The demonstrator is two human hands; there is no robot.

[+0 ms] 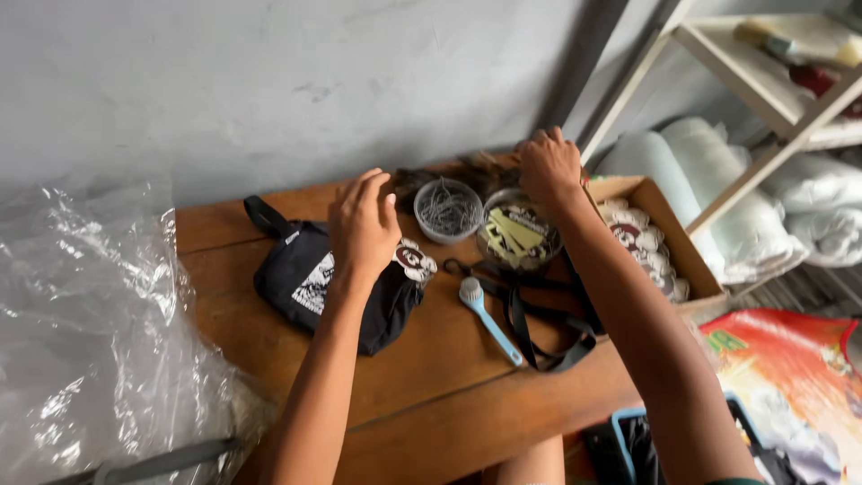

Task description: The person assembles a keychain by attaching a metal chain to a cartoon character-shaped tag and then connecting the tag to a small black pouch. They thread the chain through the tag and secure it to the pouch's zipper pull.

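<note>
Left hand: we see it (364,224) palm down on the black cloth pouch (310,283), fingers spread and loose, pressing rather than pinching.
Right hand: it (548,166) is curled over the far rim of the clear tub of tags (519,235); we cannot tell whether the fingers actually grip anything.
Pouch spot: it lies on the wooden table (422,359), left of centre, with a round printed patch (415,260) at its right edge.
Handling: we judge the pouch soft, light and floppy; best taken by its strap loop (263,216) or by pinching an edge.
Nearby: round dish of metal pins (448,209), blue-handled brush (488,316), black straps (539,314), cardboard box of patches (660,242).
</note>
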